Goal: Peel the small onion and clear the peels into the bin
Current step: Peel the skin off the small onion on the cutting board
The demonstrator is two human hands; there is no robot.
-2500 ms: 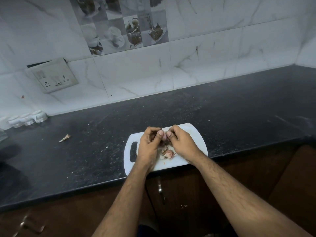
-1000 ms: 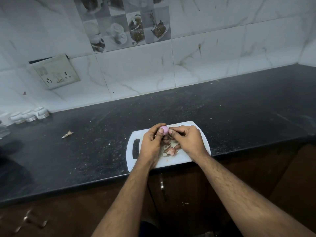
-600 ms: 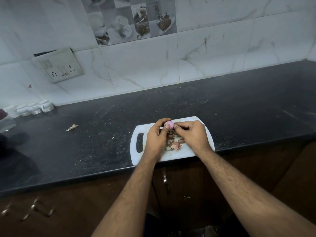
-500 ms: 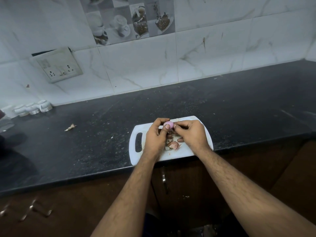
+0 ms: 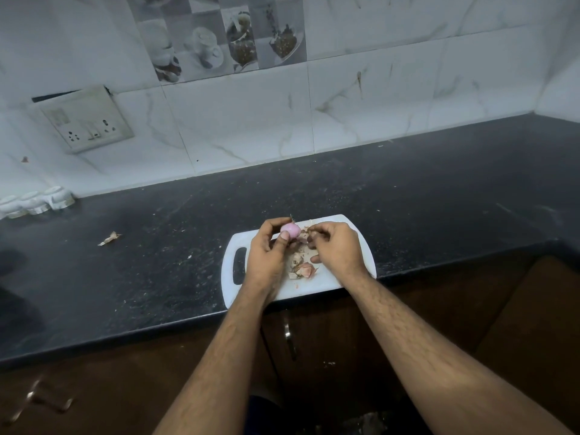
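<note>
Stray peel [image 5: 110,238] lies far left on the counter [image 5: 408,199]. Our left hand [image 5: 266,255] has its grip closed on the small onion [image 5: 290,231], thumb and fingers pinching it above the cutting board [image 5: 361,246]. Peels [image 5: 303,268] are piled beneath. Our right hand [image 5: 337,248] pinches a dry skin scrap. Risk: the slick bulb may slip, or light peels scatter, when we sweep them up.

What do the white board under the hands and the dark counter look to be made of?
The cutting board looks like plastic: smooth, matte white, with rounded corners and a moulded handle slot. The counter looks like polished stone, perhaps granite: black, finely speckled, with a faint sheen. Neither can be confirmed by sight alone.
</note>
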